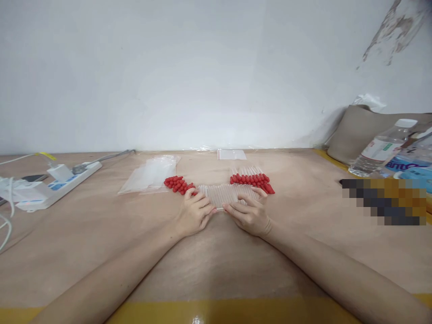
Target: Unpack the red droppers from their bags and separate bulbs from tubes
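A row of thin clear tubes (224,194) lies side by side on the table between my two hands. My left hand (196,211) is closed at the row's left end, its fingers curled over the tubes. At the right end my right hand (249,212) is closed in the same way. The thumbs and fingertips of both hands almost meet at the near edge of the row. Just beyond my left hand is a heap of red rubber-like bulbs (177,183). Behind my right hand lie several clear tubes with red bulbs (251,179) on their near ends.
Flat clear plastic bags (151,173) lie at the back left, and a small zip bag (232,155) is near the wall. A white power strip (64,186) with plugs and cables is far left. At right stand a water bottle (381,148) and a grey-brown container (347,130).
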### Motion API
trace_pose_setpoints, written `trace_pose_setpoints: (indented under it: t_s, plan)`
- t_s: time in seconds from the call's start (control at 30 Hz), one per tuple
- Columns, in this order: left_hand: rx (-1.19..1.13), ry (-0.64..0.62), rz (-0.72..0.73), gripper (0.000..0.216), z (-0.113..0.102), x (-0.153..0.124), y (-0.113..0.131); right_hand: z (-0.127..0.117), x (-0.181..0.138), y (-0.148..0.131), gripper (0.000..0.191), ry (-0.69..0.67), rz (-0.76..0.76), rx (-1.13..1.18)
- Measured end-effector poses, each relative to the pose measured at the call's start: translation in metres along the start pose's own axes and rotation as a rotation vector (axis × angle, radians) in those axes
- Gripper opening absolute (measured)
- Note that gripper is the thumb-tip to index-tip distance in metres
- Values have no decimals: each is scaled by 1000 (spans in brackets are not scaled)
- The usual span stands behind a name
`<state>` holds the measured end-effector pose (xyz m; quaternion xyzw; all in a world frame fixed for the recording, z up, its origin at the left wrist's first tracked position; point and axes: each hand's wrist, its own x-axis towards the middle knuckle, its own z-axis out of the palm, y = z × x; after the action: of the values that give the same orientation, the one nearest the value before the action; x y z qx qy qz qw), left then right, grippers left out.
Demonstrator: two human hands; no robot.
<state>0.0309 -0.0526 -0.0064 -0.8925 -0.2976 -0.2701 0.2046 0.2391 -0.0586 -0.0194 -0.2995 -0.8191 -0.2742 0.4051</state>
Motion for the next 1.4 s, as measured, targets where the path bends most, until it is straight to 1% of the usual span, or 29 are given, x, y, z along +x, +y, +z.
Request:
trace_pose_setpoints:
  t_s: [0.2, 0.27, 0.3, 0.33, 0.4, 0.47, 0.57, 0.63, 0.77, 0.93, 1.03, 1.17, 1.23, 1.4]
  plan:
    - [-63, -24, -42, 24, -1, -2, 1, -2, -5, 2, 21, 120, -102, -46]
    - [-71, -28, -48, 24, -2, -3, 0, -5, -6, 4, 21, 127, -118, -68]
    - [-74, -19, -58, 24, -3, -4, -2, -7, -7, 6, 20, 116, -101, -78]
    - [-74, -4, -76, 24, -3, -6, -4, -8, -8, 9, 19, 92, -56, -87]
    - [-81, 30, -124, 24, -4, -9, -9, -9, -10, 17, 14, 27, 86, -78]
    - [-112, 56, -167, 23, -2, -12, -13, -7, -12, 28, 13, -21, 244, 2]
    - [-178, 83, -238, 25, 4, -12, -17, -2, -17, 49, 21, 2, 456, 226]
    - [-186, 96, -276, 30, 9, -11, -20, -2, -20, 65, 27, 31, 614, 291]
    - [-126, 116, -291, 37, 16, -5, -24, -11, -24, 97, 33, 49, 897, 221]
    - [-114, 154, -259, 21, 18, 3, -26, -19, -31, 122, 31, 51, 1152, 201]
    - [-113, 158, -188, 17, 20, 4, -27, -18, -36, 127, 31, 30, 1187, 213]
    - [-149, 169, -108, 17, 26, 1, -28, -18, -37, 123, 31, -104, 1165, 292]
    - [-178, 158, -112, 16, 26, 0, -25, -20, -35, 120, 29, -147, 1162, 299]
    - [-262, 60, -208, 17, 21, 1, -14, -22, -34, 119, 29, -192, 1166, 243]
